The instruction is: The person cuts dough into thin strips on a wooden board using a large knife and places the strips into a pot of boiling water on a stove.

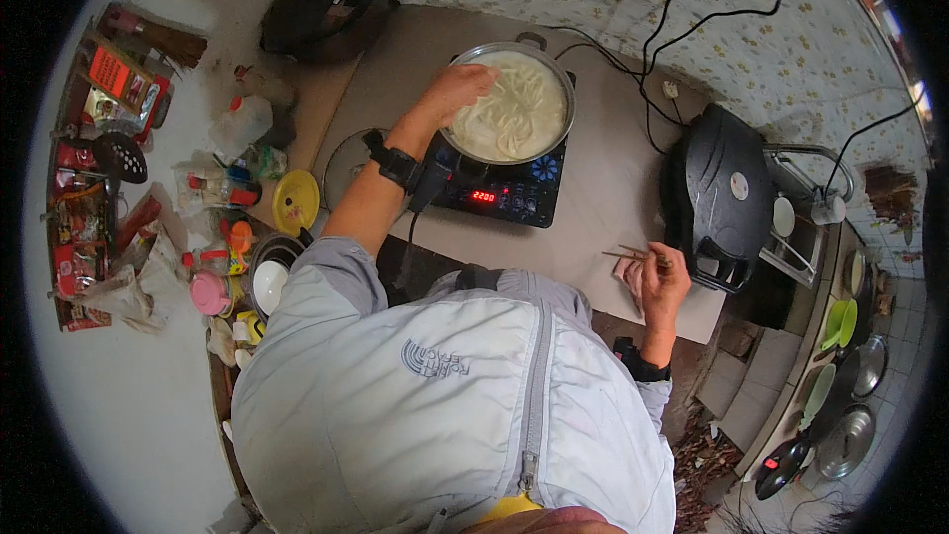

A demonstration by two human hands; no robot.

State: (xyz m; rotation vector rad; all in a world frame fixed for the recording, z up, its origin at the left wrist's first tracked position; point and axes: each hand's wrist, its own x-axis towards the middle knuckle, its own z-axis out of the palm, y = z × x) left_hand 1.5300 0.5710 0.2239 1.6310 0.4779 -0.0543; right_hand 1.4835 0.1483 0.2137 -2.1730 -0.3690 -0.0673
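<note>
A metal pot (569, 115) stands on a black induction cooker (511, 211) with a lit red display. Pale noodles (519, 100) lie in its cloudy white liquid. My left hand (461, 93) reaches over the pot's left rim with fingers curled; whether anything is in them is hidden. Near the counter's front edge, my right hand (662, 283) grips a pair of thin chopsticks (630, 252), their tips pointing left. A pinkish cloth-like thing (630, 280) shows beside that hand. Under my left forearm, a glass lid (345, 167) lies partly covered.
A black electric appliance (730, 193) sits on the counter to the right, with black cables (643, 67) behind. Left are a yellow plate (295, 202), a white bowl (271, 285), bottles and jars. A dark lidded vessel (322, 11) occupies the back left. Pans and lids (845, 441) line the far right.
</note>
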